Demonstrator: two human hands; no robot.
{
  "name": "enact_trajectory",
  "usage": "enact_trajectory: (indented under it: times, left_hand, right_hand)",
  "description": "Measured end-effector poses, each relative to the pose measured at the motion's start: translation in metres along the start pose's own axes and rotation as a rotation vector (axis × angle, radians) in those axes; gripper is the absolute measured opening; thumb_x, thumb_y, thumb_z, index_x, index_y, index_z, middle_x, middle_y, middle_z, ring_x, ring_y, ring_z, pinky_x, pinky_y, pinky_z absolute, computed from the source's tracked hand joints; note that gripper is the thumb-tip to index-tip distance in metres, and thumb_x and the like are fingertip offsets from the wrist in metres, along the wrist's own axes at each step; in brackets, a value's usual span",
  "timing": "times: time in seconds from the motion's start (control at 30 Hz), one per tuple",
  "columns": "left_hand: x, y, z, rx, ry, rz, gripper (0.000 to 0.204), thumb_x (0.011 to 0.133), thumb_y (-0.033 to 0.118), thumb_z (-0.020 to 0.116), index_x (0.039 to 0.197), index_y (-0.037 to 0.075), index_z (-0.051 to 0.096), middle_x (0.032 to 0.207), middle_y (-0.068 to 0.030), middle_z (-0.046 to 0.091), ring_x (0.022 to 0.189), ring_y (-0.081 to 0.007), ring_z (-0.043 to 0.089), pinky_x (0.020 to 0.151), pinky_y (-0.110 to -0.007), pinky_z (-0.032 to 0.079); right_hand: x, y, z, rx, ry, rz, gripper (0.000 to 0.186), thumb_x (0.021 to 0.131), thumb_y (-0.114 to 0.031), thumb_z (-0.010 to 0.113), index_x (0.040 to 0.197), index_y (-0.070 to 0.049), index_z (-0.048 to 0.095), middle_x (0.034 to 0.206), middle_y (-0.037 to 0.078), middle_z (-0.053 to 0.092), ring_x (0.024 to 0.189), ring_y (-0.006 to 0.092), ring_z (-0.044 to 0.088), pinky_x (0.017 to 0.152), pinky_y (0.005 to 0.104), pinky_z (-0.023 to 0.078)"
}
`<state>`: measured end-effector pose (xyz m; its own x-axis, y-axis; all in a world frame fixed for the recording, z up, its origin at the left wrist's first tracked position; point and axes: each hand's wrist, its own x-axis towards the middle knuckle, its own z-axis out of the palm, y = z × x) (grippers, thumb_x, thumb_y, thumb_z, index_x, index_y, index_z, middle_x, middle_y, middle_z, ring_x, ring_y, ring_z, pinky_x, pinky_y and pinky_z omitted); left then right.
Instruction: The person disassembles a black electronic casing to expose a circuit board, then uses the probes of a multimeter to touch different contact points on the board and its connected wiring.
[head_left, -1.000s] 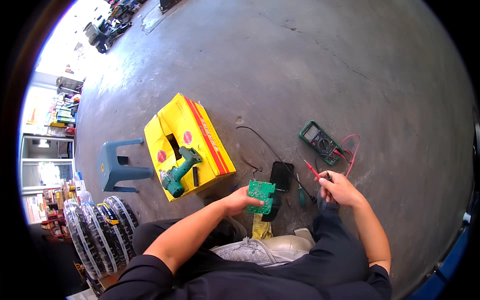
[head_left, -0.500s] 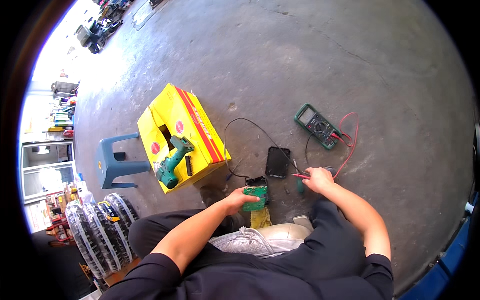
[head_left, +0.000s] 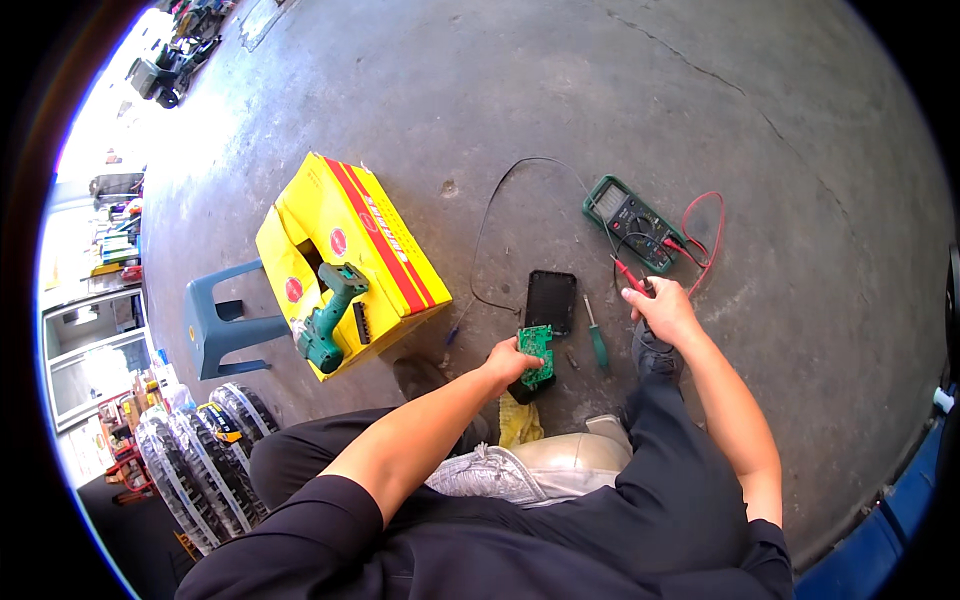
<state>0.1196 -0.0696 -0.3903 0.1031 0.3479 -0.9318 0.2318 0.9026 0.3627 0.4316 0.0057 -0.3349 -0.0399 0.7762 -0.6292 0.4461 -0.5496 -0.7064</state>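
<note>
Here, our left hand (head_left: 508, 360) grips a circuit board (head_left: 536, 350), right hand (head_left: 668, 308) a red probe (head_left: 627, 271); slack 2 o'clock lead (head_left: 721, 225) could snag.

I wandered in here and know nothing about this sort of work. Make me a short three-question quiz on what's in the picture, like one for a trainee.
1. What does the left hand hold?
A) a hammer
B) a green circuit board
C) a drinking cup

2. True or false: the right hand holds the green-handled screwdriver.

3. Fill in the blank: the green power tool rests on the yellow ____.

Key:
1. B.
2. False; it holds a red probe, and the screwdriver lies on the floor.
3. Box.
</note>
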Motion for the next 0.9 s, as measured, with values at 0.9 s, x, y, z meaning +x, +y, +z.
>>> enact_trajectory:
  times: [0.9]
  left_hand:
    - [-0.077,0.082,0.084,-0.497,-0.482,-0.001,0.028,0.1,0.016,0.059,0.122,-0.002,0.055,0.114,-0.0172,0.066,0.107,-0.0289,0.066,0.099,-0.042,0.054]
  right_hand:
    - [-0.032,-0.024,0.024,0.34,-0.409,0.086,0.029,0.093,-0.029,0.071,0.098,-0.001,0.071,0.078,0.002,0.068,0.064,0.0085,0.059,0.059,0.0292,0.05]
